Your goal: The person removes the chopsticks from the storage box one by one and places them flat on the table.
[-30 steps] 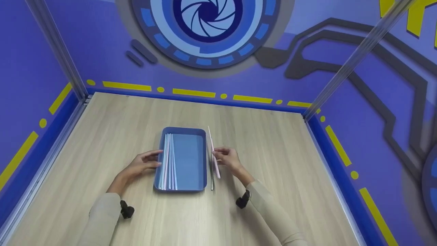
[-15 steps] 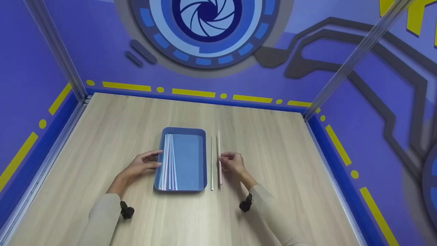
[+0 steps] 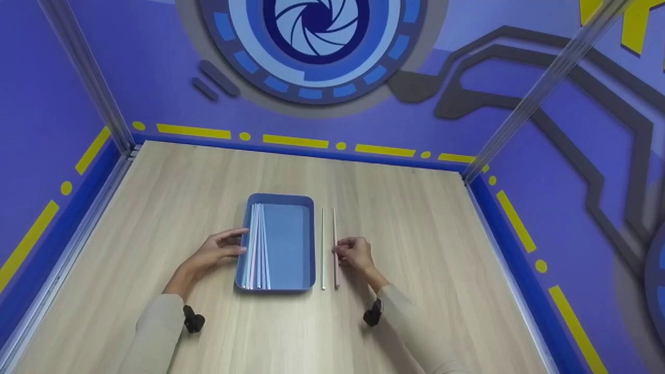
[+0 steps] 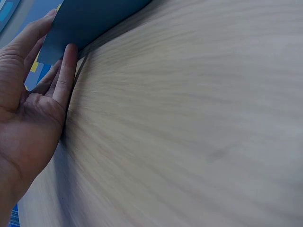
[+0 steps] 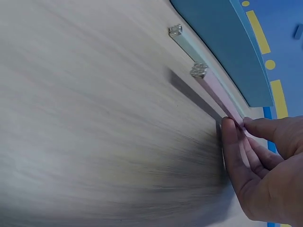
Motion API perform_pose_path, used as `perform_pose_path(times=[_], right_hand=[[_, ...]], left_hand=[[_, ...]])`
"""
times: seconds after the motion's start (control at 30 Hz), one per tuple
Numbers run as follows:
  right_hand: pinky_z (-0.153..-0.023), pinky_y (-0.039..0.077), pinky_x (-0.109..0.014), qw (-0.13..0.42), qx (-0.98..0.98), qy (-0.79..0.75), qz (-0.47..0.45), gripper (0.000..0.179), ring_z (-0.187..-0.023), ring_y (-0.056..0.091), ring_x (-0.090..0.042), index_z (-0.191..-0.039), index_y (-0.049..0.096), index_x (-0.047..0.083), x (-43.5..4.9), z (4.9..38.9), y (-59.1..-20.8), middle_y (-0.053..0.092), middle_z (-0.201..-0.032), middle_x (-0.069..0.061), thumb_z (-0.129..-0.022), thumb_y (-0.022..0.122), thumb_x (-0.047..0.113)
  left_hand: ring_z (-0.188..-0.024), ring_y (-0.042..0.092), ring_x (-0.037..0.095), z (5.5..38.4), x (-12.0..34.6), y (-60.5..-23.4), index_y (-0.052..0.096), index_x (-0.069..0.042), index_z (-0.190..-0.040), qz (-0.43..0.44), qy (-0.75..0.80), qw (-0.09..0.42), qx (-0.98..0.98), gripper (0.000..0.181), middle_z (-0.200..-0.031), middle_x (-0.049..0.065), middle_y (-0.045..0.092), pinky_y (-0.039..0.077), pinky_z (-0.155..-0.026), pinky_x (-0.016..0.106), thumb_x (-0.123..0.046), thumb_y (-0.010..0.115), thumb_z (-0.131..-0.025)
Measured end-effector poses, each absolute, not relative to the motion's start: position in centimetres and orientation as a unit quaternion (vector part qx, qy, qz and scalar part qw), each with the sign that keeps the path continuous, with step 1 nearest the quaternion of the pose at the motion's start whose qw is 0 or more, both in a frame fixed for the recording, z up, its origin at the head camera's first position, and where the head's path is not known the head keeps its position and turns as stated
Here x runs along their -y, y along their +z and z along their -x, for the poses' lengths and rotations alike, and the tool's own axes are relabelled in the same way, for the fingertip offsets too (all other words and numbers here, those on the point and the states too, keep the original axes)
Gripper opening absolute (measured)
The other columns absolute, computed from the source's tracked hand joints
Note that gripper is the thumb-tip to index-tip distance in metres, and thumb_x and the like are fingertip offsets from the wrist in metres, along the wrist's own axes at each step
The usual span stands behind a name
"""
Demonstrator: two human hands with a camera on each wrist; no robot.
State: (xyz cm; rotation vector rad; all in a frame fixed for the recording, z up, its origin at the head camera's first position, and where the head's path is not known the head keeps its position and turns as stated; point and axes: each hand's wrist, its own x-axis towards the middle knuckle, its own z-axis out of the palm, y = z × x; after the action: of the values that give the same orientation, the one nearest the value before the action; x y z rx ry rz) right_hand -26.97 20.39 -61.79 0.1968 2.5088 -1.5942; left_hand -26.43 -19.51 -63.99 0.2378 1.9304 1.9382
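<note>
My right hand [image 3: 354, 253] pinches a pink chopstick [image 5: 220, 94] between thumb and fingers, low over the wooden table. This chopstick has a square, silvery patterned butt end facing me. Just left of it, a pale green chopstick [image 3: 323, 249] lies nearly parallel beside the tray. My left hand [image 3: 218, 248] rests against the left side of the blue tray [image 3: 286, 291], its fingers fairly straight at the wall [image 4: 94, 23]. Inside the tray, several pale pink, white and bluish chopsticks [image 3: 257, 246] lie lengthwise along the left side.
The light wooden table [image 3: 415, 234] is bounded by a purple back wall [image 3: 156, 98] and side walls with metal posts [image 3: 85, 72]. A black wrist camera [image 3: 193, 319] sits on the left wrist, another camera [image 3: 372, 312] on the right.
The right hand has carried the pink chopstick right and lowered it, turning it from slanted to nearly parallel with the green one. The left hand and tray have stayed put.
</note>
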Motion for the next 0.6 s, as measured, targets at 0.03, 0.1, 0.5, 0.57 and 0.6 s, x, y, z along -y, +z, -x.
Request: perform_pose_path(times=[0.03, 0.1, 0.5, 0.57, 0.6], right_hand=[[-0.061, 0.064, -0.028, 0.079, -0.841, -0.530, -0.066, 0.016, -0.070, 0.071, -0.015, -0.106, 0.073, -0.007, -20.32, 26.95, -61.82, 0.075, -0.087, -0.014, -0.092, 0.073, 0.002], [-0.060, 0.063, -0.027, 0.074, -0.846, -0.524, -0.063, 0.016, -0.069, 0.071, -0.015, -0.105, 0.074, -0.006, -20.18, 26.89, -61.84, 0.075, -0.086, -0.014, -0.091, 0.073, 0.002], [-0.056, 0.060, -0.024, 0.034, -0.868, -0.495, -0.026, 0.014, -0.067, 0.072, -0.018, -0.100, 0.074, -0.008, -19.92, 26.74, -62.34, 0.075, -0.083, -0.017, -0.089, 0.075, 0.002], [-0.055, 0.058, -0.022, 0.027, -0.874, -0.485, -0.017, 0.013, -0.066, 0.071, -0.017, -0.098, 0.075, -0.007, -19.97, 26.80, -62.43, 0.075, -0.082, -0.016, -0.089, 0.075, 0.002], [-0.054, 0.057, -0.021, 0.026, -0.875, -0.483, -0.014, 0.013, -0.065, 0.070, -0.016, -0.097, 0.075, -0.007, -19.98, 26.82, -62.45, 0.075, -0.081, -0.016, -0.089, 0.076, 0.002]], left_hand=[[-0.118, 0.057, 0.010, 26.42, 19.53, -64.00, 0.043, -0.003, -0.154, -0.084, 0.692, 0.196, -0.689, 0.069, -0.148, 0.028, 0.047, 0.056, -0.097, 0.024, -0.011, 0.074, -0.094], [-0.118, 0.057, 0.011, 26.41, 19.57, -64.01, 0.043, -0.003, -0.154, -0.080, 0.693, 0.196, -0.689, 0.068, -0.147, 0.028, 0.047, 0.056, -0.097, 0.024, -0.011, 0.075, -0.093], [-0.119, 0.058, 0.013, 26.43, 19.56, -63.92, 0.043, -0.001, -0.154, -0.085, 0.686, 0.192, -0.697, 0.067, -0.147, 0.029, 0.047, 0.056, -0.097, 0.023, -0.011, 0.073, -0.095], [-0.124, 0.056, 0.018, 26.35, 19.57, -63.87, 0.042, 0.000, -0.154, -0.088, 0.683, 0.191, -0.700, 0.067, -0.148, 0.030, 0.046, 0.056, -0.098, 0.022, -0.011, 0.072, -0.095], [-0.124, 0.056, 0.019, 26.34, 19.57, -63.87, 0.042, -0.001, -0.154, -0.086, 0.684, 0.191, -0.699, 0.067, -0.148, 0.030, 0.046, 0.056, -0.097, 0.022, -0.011, 0.073, -0.095]])
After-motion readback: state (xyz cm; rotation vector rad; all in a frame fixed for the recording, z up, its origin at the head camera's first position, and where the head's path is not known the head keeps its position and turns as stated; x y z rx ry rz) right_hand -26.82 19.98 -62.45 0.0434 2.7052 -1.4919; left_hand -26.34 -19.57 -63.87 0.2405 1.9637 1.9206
